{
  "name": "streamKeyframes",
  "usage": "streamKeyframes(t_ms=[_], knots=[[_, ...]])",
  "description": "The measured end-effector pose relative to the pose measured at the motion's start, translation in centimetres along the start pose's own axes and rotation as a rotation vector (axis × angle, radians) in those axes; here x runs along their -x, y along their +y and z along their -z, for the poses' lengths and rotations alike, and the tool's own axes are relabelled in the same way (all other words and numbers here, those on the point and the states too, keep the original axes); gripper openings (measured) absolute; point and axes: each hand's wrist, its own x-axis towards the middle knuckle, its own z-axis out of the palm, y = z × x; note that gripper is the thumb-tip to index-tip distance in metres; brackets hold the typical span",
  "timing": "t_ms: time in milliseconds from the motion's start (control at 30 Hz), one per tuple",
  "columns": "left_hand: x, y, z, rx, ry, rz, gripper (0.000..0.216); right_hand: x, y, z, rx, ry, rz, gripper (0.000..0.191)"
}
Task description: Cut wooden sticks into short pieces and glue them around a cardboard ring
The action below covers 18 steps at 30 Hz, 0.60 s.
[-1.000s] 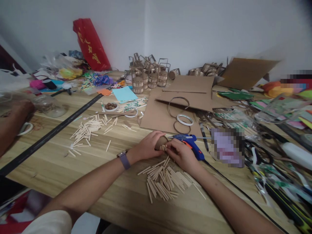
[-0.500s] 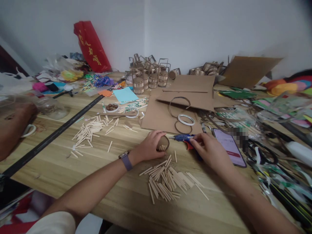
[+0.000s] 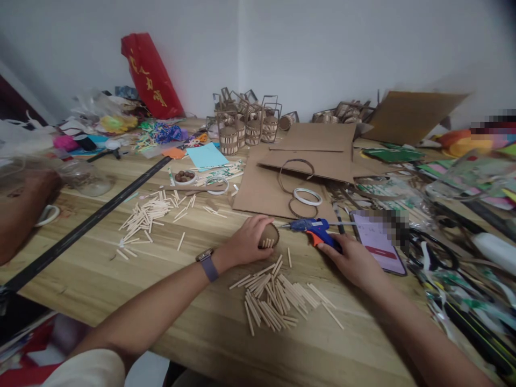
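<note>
My left hand [image 3: 250, 239] is closed round the side of a small round cardboard base [image 3: 271, 233], with a few short wooden sticks standing along its near edge. In my right hand [image 3: 355, 260] is the handle of a blue glue gun [image 3: 308, 226] with an orange trigger. Its nozzle points left, close to the cardboard base, and a glue stick juts from its back. Just below the base lies a loose pile of short wooden sticks [image 3: 274, 301] on the table. Fingers of my left hand partly hide the base.
Cardboard sheets [image 3: 258, 188] lie behind, carrying a white tape ring [image 3: 307, 196]. Small stick buckets [image 3: 229, 141] stand by the wall. A phone [image 3: 381, 242] and cluttered tools are at right. More sticks [image 3: 147, 215] lie left, near another person's arm [image 3: 24, 209].
My right hand has shifted from the top of the glue gun down and back to its handle. The left hand stays on the cardboard base.
</note>
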Motion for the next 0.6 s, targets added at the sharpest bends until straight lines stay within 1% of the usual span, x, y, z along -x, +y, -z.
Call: streamKeyframes(t_ms=[167,233,333,367,433,600], knots=[[0.0,0.0,0.0,0.012,-0.002,0.005,0.068,0.9,-0.9,0.4,-0.618,-0.002,-0.161,0.027],[0.0,0.1,0.0,0.0,-0.01,0.005,0.068,1.1,-1.1,0.2,-0.782,-0.059,-0.174,0.029],[0.0,0.2,0.1,-0.006,-0.011,0.014,0.067,1.3,-1.2,-0.2,-0.97,-0.19,-0.153,0.033],[0.0,0.2,0.2,-0.004,-0.011,0.018,0.067,1.3,-1.1,-0.3,-1.012,-0.213,-0.154,0.034],[0.0,0.3,0.2,0.002,-0.017,0.022,0.067,1.3,-1.1,-0.5,-1.01,-0.211,-0.169,0.037],[0.0,0.4,0.2,-0.004,-0.032,0.037,0.067,1.6,-1.1,-0.9,-0.829,-0.204,-0.188,0.043]])
